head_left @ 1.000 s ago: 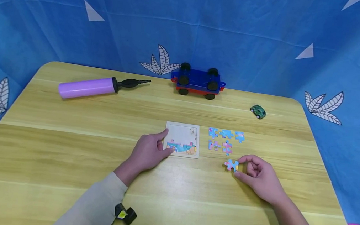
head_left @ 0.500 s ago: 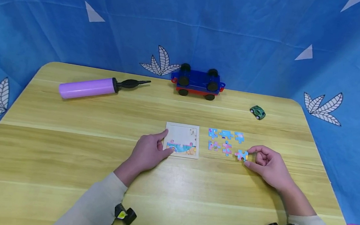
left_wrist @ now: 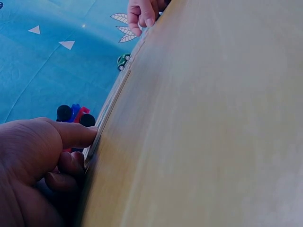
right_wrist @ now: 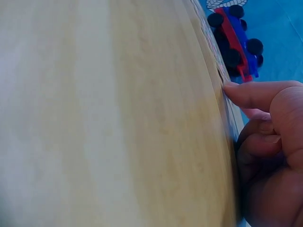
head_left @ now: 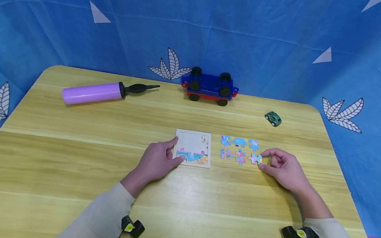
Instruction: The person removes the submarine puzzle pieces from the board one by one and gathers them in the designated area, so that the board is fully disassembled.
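Observation:
A small square puzzle board (head_left: 193, 142) with a pale frame lies on the table; a strip of pieces fills its lower part. My left hand (head_left: 157, 160) holds its left side, the index finger at the upper left edge and the thumb over the lower left corner. Right of the board, my right hand (head_left: 282, 169) pinches a blue and pink puzzle piece (head_left: 255, 159) by its right side, between thumb and index finger, at the end of the lower row of loose pieces. Several other puzzle pieces (head_left: 239, 142) lie in two rows between board and hand.
A purple hand pump (head_left: 92, 93) with a black nozzle lies at the back left. At the back edge, a blue and red toy wagon (head_left: 210, 86) stands before the blue cloth (head_left: 218, 30). A small green toy car (head_left: 273, 118) sits at the back right.
My right hand has moved away from me and slightly right, bringing the puzzle piece from below the rows to the right end of the lower row. My left hand stays on the board.

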`<state>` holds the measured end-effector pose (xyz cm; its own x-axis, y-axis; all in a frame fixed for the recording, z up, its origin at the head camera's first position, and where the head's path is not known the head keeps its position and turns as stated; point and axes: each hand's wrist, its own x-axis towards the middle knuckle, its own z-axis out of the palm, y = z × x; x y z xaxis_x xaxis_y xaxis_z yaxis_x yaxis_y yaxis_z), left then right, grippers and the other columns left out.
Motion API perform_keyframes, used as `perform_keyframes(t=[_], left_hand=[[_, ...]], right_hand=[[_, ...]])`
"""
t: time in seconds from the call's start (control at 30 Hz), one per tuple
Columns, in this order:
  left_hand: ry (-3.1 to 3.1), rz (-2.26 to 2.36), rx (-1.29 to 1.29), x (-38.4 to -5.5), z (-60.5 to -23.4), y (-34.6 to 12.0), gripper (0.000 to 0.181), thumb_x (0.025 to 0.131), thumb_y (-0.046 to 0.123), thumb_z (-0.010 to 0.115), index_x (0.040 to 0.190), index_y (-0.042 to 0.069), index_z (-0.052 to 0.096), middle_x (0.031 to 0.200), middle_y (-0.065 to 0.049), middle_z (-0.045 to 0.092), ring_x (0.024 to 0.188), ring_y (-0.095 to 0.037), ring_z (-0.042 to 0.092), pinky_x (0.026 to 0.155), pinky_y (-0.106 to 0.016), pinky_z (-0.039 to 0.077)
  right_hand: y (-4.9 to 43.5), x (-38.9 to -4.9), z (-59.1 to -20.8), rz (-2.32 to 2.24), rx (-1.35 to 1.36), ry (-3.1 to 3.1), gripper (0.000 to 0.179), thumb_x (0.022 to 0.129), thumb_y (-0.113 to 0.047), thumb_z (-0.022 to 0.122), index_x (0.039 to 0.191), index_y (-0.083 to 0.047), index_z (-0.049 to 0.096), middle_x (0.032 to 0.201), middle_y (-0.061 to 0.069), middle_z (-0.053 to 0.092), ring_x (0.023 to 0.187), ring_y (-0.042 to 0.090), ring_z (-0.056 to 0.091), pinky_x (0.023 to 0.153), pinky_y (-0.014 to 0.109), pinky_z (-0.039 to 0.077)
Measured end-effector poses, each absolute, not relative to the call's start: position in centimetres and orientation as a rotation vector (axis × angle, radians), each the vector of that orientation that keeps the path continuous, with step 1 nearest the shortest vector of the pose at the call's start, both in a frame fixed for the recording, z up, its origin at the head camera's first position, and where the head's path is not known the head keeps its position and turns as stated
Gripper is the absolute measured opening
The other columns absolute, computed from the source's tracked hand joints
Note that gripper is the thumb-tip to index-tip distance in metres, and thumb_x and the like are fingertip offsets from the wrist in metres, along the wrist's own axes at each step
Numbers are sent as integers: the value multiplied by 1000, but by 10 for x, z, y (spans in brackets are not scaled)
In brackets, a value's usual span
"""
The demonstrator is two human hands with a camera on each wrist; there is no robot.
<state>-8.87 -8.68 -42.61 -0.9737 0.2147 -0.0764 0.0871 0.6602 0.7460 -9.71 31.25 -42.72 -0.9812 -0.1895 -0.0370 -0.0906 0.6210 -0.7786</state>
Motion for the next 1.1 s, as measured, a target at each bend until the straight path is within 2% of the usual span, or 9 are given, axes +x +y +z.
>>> perform_keyframes(t=[1.1], left_hand=[[2717, 1229, 259, -88, -426, -87, 67, 88, 29, 79, 144, 3, 52, 61, 3, 49, 51, -12, 41, 51, -30, 34]], right_hand=[[309, -97, -428, -1277, -152, 2716, 26, 88, -15, 79, 108, -2, 68, 63, -1, 34, 55, 16, 33, 68, 25, 36]])
